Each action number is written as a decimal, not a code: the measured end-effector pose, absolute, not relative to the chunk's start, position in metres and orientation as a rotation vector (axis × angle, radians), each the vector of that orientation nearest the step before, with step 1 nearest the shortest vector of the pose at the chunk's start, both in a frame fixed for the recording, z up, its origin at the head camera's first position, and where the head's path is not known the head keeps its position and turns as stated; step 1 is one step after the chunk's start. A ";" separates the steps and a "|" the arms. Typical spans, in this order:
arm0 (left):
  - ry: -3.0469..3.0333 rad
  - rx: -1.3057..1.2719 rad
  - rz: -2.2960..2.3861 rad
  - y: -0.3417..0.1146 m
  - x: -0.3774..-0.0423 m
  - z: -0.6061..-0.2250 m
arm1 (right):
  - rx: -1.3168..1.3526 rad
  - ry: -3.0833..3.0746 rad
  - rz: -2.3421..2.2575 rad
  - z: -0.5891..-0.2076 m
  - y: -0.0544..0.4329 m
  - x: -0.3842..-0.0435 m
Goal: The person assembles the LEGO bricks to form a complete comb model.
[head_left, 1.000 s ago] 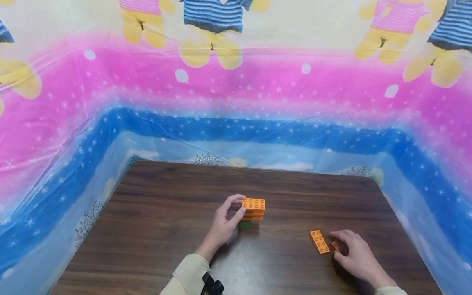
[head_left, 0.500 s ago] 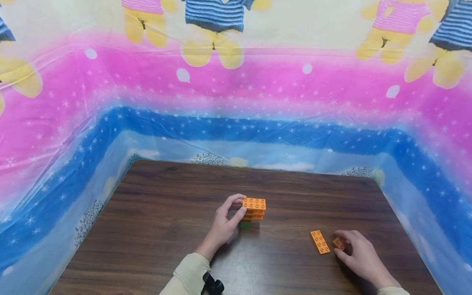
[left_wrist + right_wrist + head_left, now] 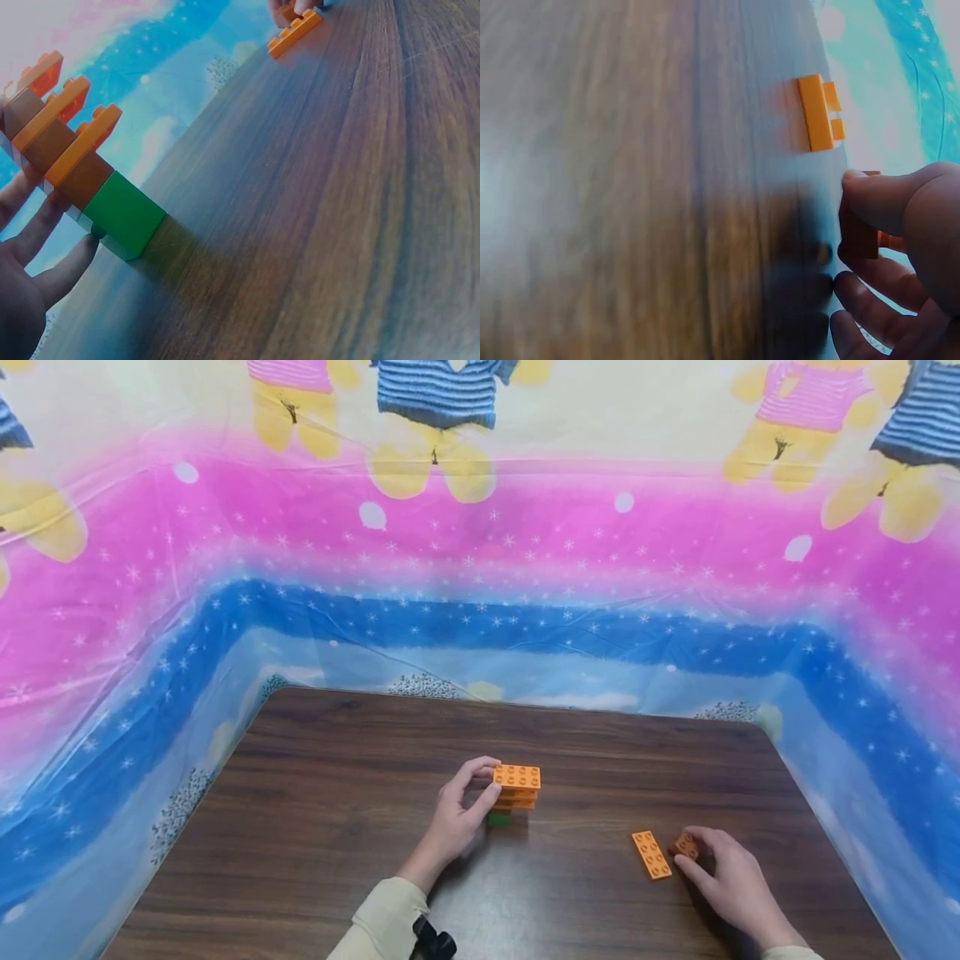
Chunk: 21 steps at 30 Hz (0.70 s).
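Near the middle of the table, my left hand (image 3: 459, 806) holds a tower of toy building bricks by its left side, thumb in front and fingers behind. A green brick (image 3: 126, 216) forms its base on the table; above it, brown bricks (image 3: 85, 180) alternate with orange eight-stud plates (image 3: 517, 776) that jut out to the right. My right hand (image 3: 729, 875) pinches a small brown brick (image 3: 684, 846) between thumb and fingers, studs up. The right wrist view shows this brown brick (image 3: 859, 231) close over the tabletop, its far side covered by fingers.
Just left of the right hand lies a loose orange plate (image 3: 651, 855), flat on the dark wood table (image 3: 360, 752). A printed cloth (image 3: 480, 627) hangs around the table's back and sides. A black device (image 3: 433, 937) sits at the left sleeve.
The small brown brick, earlier mostly hidden by the right fingers, now shows more and has turned within their pinch. My left hand and the tower have stayed in place.
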<state>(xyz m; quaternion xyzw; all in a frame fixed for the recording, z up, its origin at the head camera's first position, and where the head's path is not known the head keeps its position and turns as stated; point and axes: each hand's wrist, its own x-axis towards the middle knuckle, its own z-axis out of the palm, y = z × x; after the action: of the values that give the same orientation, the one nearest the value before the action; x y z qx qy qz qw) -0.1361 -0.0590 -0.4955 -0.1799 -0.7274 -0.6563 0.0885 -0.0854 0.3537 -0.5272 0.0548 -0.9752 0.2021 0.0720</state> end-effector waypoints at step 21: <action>-2.127 -0.581 -1.924 -0.060 -0.135 -0.494 | 0.254 -2.716 0.875 -0.511 0.311 -0.102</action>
<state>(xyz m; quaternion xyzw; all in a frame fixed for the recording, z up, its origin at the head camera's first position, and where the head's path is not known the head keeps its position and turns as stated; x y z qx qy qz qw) -0.1353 -0.0597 -0.4935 -0.1972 -0.7227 -0.6537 0.1073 -0.1022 0.3114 -0.5108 0.0877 -0.9391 0.3024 0.1378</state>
